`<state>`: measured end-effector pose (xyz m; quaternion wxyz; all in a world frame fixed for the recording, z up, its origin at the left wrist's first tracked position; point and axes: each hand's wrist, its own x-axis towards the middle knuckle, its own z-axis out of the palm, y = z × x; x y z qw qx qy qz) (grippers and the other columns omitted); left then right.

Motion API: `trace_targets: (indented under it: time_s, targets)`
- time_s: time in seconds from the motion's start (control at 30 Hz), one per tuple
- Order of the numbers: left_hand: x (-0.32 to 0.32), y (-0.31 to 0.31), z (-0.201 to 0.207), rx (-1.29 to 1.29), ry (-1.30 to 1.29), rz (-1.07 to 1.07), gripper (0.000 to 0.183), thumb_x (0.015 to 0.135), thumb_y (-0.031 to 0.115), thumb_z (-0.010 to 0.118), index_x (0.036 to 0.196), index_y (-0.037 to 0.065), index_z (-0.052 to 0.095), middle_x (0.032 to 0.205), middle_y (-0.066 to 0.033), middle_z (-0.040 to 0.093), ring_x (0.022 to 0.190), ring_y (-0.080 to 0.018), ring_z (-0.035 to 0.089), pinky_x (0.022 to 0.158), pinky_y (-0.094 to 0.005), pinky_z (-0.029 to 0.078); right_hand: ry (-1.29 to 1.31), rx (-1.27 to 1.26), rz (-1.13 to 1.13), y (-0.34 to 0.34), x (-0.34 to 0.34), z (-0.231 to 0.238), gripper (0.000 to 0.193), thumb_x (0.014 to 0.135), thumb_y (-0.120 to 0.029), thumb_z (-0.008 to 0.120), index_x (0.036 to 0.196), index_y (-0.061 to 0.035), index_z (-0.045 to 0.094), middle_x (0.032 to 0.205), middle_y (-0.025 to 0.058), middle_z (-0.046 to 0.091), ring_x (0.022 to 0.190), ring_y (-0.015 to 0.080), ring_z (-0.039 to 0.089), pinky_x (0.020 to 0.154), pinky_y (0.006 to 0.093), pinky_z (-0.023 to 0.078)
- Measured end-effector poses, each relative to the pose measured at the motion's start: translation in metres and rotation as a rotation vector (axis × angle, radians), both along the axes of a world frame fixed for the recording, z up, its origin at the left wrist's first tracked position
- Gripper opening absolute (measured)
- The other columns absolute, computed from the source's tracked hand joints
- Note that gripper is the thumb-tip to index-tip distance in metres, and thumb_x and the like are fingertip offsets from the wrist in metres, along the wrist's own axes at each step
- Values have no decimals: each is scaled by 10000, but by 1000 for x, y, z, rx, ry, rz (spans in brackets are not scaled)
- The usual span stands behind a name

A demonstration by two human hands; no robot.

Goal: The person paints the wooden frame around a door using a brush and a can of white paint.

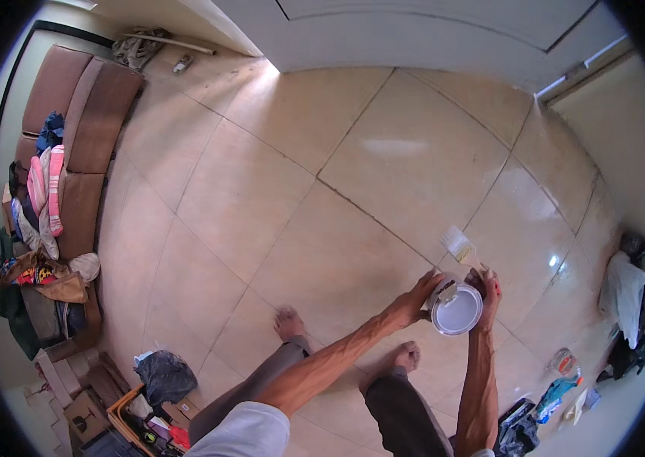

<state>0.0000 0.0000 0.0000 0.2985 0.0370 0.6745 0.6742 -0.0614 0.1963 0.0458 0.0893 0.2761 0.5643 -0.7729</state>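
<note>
A round paint can with white or pale grey paint in it is held up in front of me, above the floor. My left hand is closed against its left side. On the can's far rim sits a small brownish-white piece whose kind I cannot make out. My right hand is at the can's right side, its fingers closed round the handle of a paintbrush. White bristles point away from me and to the left, beyond the can. Part of the brush handle is hidden by the fingers.
Tiled floor spreads around my bare feet. A white door is ahead. Along the left stands a brown sofa with clothes. A black bag and crate are near left; bags and bottles lie by the right wall.
</note>
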Motion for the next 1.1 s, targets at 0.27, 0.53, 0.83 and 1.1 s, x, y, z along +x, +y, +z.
trace_targets:
  time_s: [0.27, 0.53, 0.83, 1.1]
  targets:
    - [27, -89, 195, -22, 68, 48, 1044, 750, 12, 841, 1597, 192, 258, 1569, -116, 309, 1449, -293, 344, 1208, -408, 344, -21, 6, 66, -84, 28, 190, 381, 978, -355, 660, 1104, 4, 662, 893, 64, 674, 755, 131, 633, 691, 286, 527]
    - [44, -161, 413, 46, 162, 73, 988, 748, 46, 854, 1581, 188, 341, 1504, -102, 371, 1417, -276, 370, 1155, -395, 403, 47, 92, 144, -157, 41, 446, 415, 994, -355, 642, 1202, 4, 641, 967, 109, 714, 743, 141, 674, 678, 277, 551]
    - [67, -211, 621, 60, 365, 103, 906, 804, -130, 692, 1581, 176, 340, 1513, -133, 296, 1356, -294, 465, 1037, -376, 525, 82, -38, 184, -208, 47, 666, 468, 1031, -342, 584, 1335, 14, 596, 1023, 140, 717, 806, 165, 718, 710, 286, 597]
    - [102, -257, 706, 142, 110, 95, 652, 920, -103, 613, 1516, 49, 397, 1561, -112, 282, 1312, -230, 516, 966, -315, 555, 111, -122, 289, -240, 57, 787, 423, 1027, -323, 603, 1319, -16, 613, 1020, 138, 720, 841, 148, 719, 756, 271, 599]
